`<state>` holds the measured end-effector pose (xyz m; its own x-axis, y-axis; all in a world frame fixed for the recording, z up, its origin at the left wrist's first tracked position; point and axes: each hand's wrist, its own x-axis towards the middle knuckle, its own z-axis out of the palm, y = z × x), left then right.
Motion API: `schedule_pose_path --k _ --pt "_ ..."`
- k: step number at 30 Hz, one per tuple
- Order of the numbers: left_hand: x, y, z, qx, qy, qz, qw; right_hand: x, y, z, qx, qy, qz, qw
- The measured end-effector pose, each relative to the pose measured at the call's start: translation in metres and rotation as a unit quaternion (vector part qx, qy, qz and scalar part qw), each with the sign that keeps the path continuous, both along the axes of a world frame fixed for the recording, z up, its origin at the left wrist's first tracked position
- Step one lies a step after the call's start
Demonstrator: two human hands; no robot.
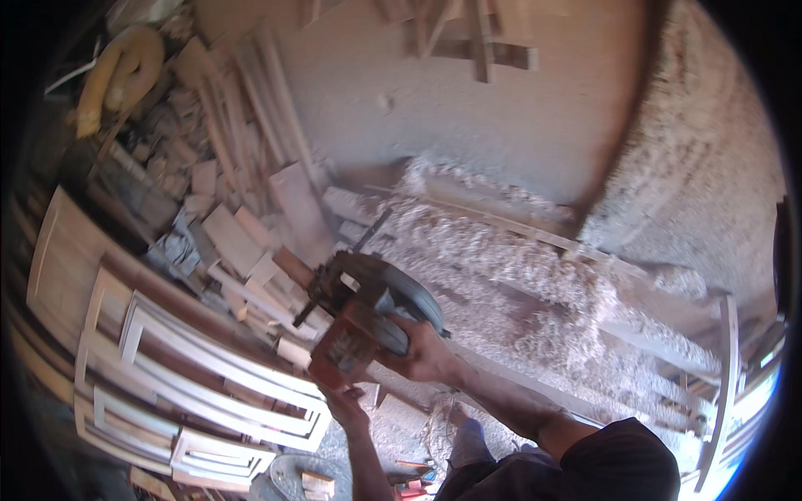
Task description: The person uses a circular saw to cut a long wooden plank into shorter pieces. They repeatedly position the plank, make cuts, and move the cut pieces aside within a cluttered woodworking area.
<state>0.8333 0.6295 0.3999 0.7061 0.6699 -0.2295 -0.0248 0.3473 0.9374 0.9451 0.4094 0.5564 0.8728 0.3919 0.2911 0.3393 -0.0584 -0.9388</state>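
Note:
A circular saw (pixel 343 346) with a red motor housing and a dark, rounded guard is held up in front of me, tilted, clear of the things below. Around its grey-black handle my right hand (pixel 426 355) is closed. My left hand (pixel 347 407) is at the lower end of the red housing, its fingers bent against it. Part of the left fingers is hidden by the housing. A dark rod sticks out from the far side of the saw, and its blade cannot be made out.
Pale wooden frames (pixel 225 376) lean at the left. Boards and offcuts (pixel 230 236) are heaped behind them, with a yellow hose (pixel 125 71) at the far left. Wood shavings (pixel 535 288) cover the planks and ground to the right. A small round surface (pixel 288 478) carries a wood block.

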Motion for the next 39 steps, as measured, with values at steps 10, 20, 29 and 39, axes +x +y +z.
schedule_pose_path --k 10,20,29,39 --pt "-0.068 -0.230 -0.106 -0.112 0.173 -0.128 0.970 -0.244 -0.296 0.038 -0.085 0.053 -0.207 0.973" --pt "-0.066 -0.460 -0.029 0.168 0.078 -0.402 0.897 -0.550 -0.472 0.047 -0.119 0.108 -0.532 0.831" --pt "-0.074 -0.626 0.016 0.296 0.003 -0.547 0.783 -0.711 -0.455 0.026 -0.031 0.206 -0.844 0.494" --pt "-0.065 -0.699 0.059 0.398 -0.074 -0.574 0.712 -0.818 -0.447 -0.023 0.170 0.197 -0.913 0.314"
